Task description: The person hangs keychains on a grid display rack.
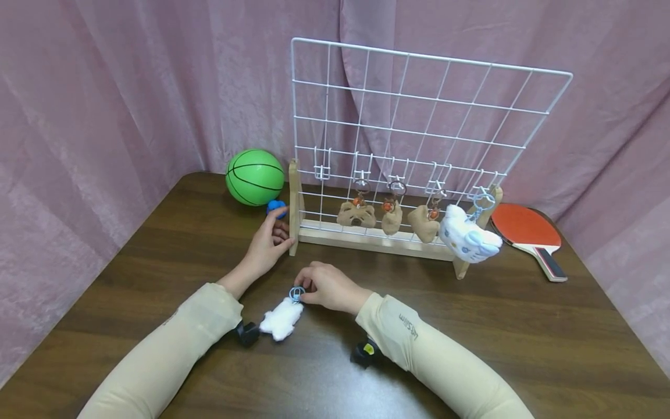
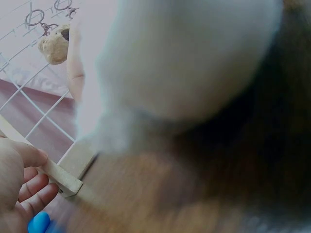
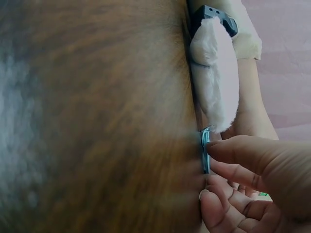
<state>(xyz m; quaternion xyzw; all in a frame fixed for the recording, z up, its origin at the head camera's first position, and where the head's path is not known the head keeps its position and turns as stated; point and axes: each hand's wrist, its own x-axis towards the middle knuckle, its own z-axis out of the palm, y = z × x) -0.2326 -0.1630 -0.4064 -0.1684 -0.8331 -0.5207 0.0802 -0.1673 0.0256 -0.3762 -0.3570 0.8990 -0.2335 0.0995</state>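
Observation:
My right hand [image 1: 332, 286] pinches the light blue ring [image 1: 296, 293] of a white plush keychain [image 1: 282, 319], which lies on the brown table. In the right wrist view the thumb presses on the ring [image 3: 206, 150], and the fluffy plush [image 3: 216, 73] extends away from the fingers. My left hand [image 1: 267, 241] is beside the left wooden post [image 1: 294, 203] of a white wire grid rack [image 1: 419, 107]. Its thumb touches the post and its fingers are loosely bent. A pale blur of plush fills much of the left wrist view.
Brown plush keychains [image 1: 356, 215] and a white cat-face plush [image 1: 466, 235] hang from hooks on the grid. The leftmost hook [image 1: 321, 171] holds nothing. A green ball [image 1: 255, 177] and a small blue object [image 1: 275, 208] are at left, a red paddle [image 1: 528, 230] at right.

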